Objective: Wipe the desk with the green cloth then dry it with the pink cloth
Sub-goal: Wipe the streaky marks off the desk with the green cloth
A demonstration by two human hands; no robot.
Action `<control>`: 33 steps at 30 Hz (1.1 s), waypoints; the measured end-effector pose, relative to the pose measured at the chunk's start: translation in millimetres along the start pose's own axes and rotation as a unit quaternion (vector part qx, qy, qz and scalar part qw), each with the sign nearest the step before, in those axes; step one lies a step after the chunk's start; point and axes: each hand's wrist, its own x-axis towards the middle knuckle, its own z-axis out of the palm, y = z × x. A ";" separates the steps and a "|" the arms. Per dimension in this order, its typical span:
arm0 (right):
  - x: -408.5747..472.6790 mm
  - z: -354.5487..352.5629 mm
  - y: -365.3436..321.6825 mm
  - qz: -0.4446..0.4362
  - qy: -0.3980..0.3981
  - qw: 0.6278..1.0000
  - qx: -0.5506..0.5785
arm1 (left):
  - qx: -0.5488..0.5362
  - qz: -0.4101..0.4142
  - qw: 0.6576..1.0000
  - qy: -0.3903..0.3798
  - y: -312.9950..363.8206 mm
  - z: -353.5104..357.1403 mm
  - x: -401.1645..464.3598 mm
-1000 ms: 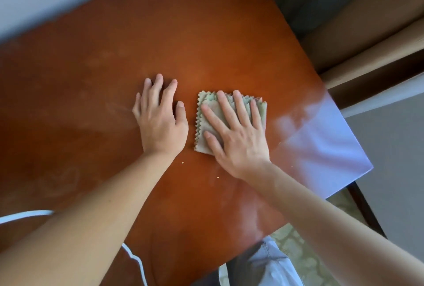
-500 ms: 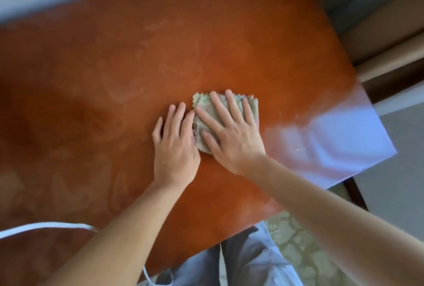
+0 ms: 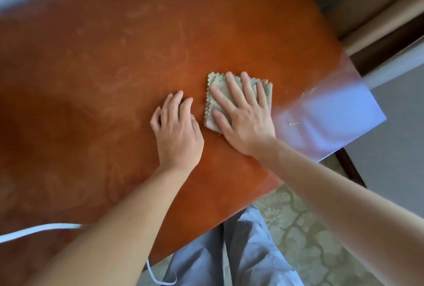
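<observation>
Seen from above, a reddish-brown wooden bench (image 3: 114,79) fills most of the view, its surface marked with faint swirling smears. A folded green cloth (image 3: 220,88) with zigzag-cut edges lies flat on the bench, toward its right-hand side. The right hand (image 3: 243,118) lies palm down on top of the cloth, its fingers (image 3: 234,88) straight and spread, pressing the cloth to the wood rather than curling round it; the fingertips reach close to the cloth's far edge. The right forearm runs from the cloth toward the lower right corner of the view. Just left of the cloth, and not touching it, the left hand (image 3: 176,132) rests on the bare wood, its fingers held close together and slightly bent, gripping nothing. The left forearm runs from there to the lower left. To the right of the cloth, the bench corner shows a pale bluish glare with small crumbs (image 3: 292,122) scattered on it. Below the cloth, past the bench's near edge, are grey-blue trousers (image 3: 241,251) and a patterned floor (image 3: 309,228). A white cord (image 3: 34,231) crosses the bench at lower left.
</observation>
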 end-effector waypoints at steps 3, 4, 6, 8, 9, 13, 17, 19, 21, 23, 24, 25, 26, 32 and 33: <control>-71.2 14.2 -12.8 -0.056 -0.015 0.998 -0.003 | 0.012 0.018 1.000 0.003 -2.5 4.8 -3.7; -82.6 14.8 -9.5 -0.071 -0.027 0.997 -0.008 | 0.020 0.025 0.999 0.004 -3.4 5.9 -5.0; -77.1 9.0 4.9 -0.091 -0.053 0.994 -0.017 | 0.031 0.030 0.999 0.007 -3.3 7.9 -5.3; -46.2 0.2 20.7 -0.056 -0.050 0.997 -0.015 | 0.039 0.028 0.999 0.010 -1.9 8.2 -4.5; -25.9 -4.1 27.9 -0.021 -0.033 0.999 -0.009 | 0.042 0.028 0.999 0.010 -1.3 7.7 -4.9; 30.0 -8.7 24.9 0.051 0.000 0.999 -0.013 | 0.039 0.034 0.999 0.014 -3.1 8.3 -4.6; -42.7 11.5 -17.4 -0.017 0.027 0.999 0.010 | 0.001 0.028 0.999 0.031 -4.9 9.9 -5.3; -102.0 24.2 -36.3 -0.054 0.014 0.998 0.025 | -0.007 0.025 0.999 0.032 -3.3 10.4 -4.8; -129.1 30.7 -36.5 -0.078 0.002 0.997 0.019 | -0.004 0.023 0.999 0.028 -1.7 10.7 -5.7; -119.6 28.5 -23.8 -0.105 -0.015 0.994 0.005 | 0.003 0.022 1.000 0.017 -2.1 10.0 -5.2; -108.6 24.9 -15.3 -0.107 -0.022 0.994 -0.004 | 0.007 0.024 1.000 0.011 -2.5 9.5 -5.0; -94.8 20.3 -5.8 -0.095 -0.021 0.995 -0.010 | 0.013 0.025 1.000 0.005 -3.1 8.9 -4.8; -80.5 15.8 4.5 -0.071 -0.018 0.997 -0.010 | 0.018 0.026 0.999 0.000 -3.2 8.5 -5.1; -66.6 16.6 -15.5 0.038 0.034 0.999 0.018 | 0.030 0.008 0.999 0.014 4.6 7.8 -1.0; -79.6 22.0 -26.6 0.020 0.034 0.999 0.028 | 0.032 0.005 0.999 0.017 7.3 8.1 0.1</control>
